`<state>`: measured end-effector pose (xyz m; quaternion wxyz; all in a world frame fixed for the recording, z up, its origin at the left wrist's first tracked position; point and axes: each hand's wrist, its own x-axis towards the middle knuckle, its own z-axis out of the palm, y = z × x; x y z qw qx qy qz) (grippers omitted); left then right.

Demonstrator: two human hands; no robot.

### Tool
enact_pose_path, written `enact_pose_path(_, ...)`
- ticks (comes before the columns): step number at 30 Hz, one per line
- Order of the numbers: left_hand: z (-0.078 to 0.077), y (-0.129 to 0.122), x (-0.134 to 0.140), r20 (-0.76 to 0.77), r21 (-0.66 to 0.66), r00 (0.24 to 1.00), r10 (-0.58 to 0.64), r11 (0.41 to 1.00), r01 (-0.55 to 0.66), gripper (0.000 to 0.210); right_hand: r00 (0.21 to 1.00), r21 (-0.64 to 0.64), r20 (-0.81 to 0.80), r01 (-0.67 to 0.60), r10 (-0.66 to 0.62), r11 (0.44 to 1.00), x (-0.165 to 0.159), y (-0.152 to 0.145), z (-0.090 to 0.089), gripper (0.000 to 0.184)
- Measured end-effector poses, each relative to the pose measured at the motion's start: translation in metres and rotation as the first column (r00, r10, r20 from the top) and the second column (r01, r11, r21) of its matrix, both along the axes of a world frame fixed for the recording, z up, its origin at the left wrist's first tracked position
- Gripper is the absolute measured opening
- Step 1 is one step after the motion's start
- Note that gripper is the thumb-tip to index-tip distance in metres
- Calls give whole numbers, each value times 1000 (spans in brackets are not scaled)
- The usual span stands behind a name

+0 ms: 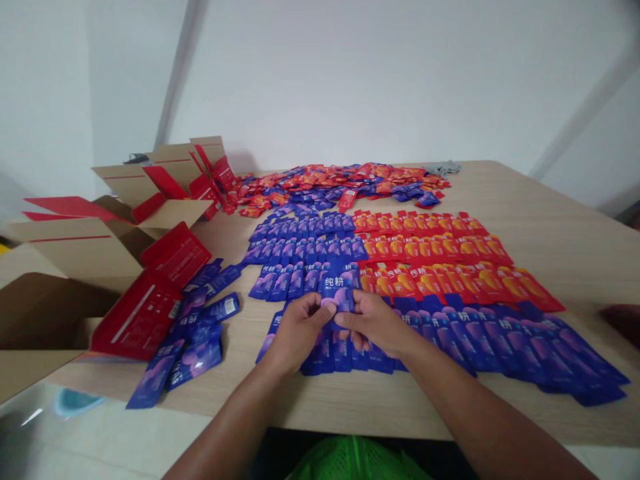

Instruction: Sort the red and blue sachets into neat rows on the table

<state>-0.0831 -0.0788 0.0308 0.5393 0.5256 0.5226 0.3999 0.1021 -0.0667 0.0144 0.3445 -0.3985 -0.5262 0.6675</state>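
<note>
Between my two hands is a blue pouch (336, 281) with white lettering and a purple fruit picture, held upright facing me. My left hand (301, 331) pinches its lower left side, thumb on the front. On its lower right side, my right hand (376, 321) grips it with thumb and fingers. Under and around my hands lies a front row of overlapping blue pouches (480, 340). Behind it, more blue pouches (285, 250) are lined up at the left, and rows of red pouches (430, 247) with orange fruit pictures at the right.
A mixed heap of red and blue pouches (345, 180) lies along the back of the wooden table (555, 233). Open cardboard boxes (75, 250) with red outsides stand at the left. Loose blue pouches (200, 347) lie beside them. A grey item (445, 168) rests at the back right.
</note>
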Motion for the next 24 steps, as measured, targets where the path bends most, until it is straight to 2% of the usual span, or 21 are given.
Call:
enact_pose_path(3, 1, 13, -21, 25, -35, 999, 29, 999, -28, 48, 999, 5, 34, 12, -12, 1000, 1, 0, -1, 49)
enact_pose_path(7, 8, 51, -91, -78, 44, 981, 175, 984, -172, 47, 995, 3, 26, 95, -95, 995, 3, 2, 2, 51)
enact_pose_path(10, 7, 80, -147, -261, 35, 927, 269, 962, -270, 44, 992, 3, 19, 125, -125, 992, 4, 3, 4, 51)
enact_pose_path(13, 0, 99, -183, -323, -26, 903, 284, 951, -308, 48, 992, -2, 31, 126, -126, 992, 4, 5, 4, 50)
enact_pose_path(18, -9, 113, -199, -441, -70, 869, 224, 957, -283, 51, 991, -6, 43, 127, -127, 992, 4, 6, 0, 50)
enact_pose_path(24, -19, 125, -211, -689, 155, 675, 264, 964, -218, 40, 992, -13, 21, 127, -126, 992, 4, 6, 0, 49)
